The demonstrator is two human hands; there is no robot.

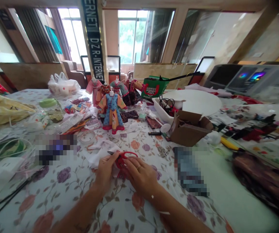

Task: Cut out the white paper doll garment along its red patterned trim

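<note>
A pair of scissors with red handles (132, 153) is in my right hand (140, 173), whose fingers are closed around it, a ring on one of them. The dark blade tip points left, passing close by the fingers of my left hand (105, 170). These fingers are pinched at a small dark red piece, which the hands partly cover; its kind is unclear. Both hands meet just above the flowered tablecloth (86, 197). White paper scraps (97, 155) lie beyond them. Farther back stands a small blue doll dress with orange sleeves (112, 111).
Behind it stand several more small dresses (94, 89). To the right are a cardboard box (189, 129), a white tray (163, 111) with dark cords and a green bag (154, 87). A roll of clear tape (87, 137) and a lidded jar (53, 110) are at left.
</note>
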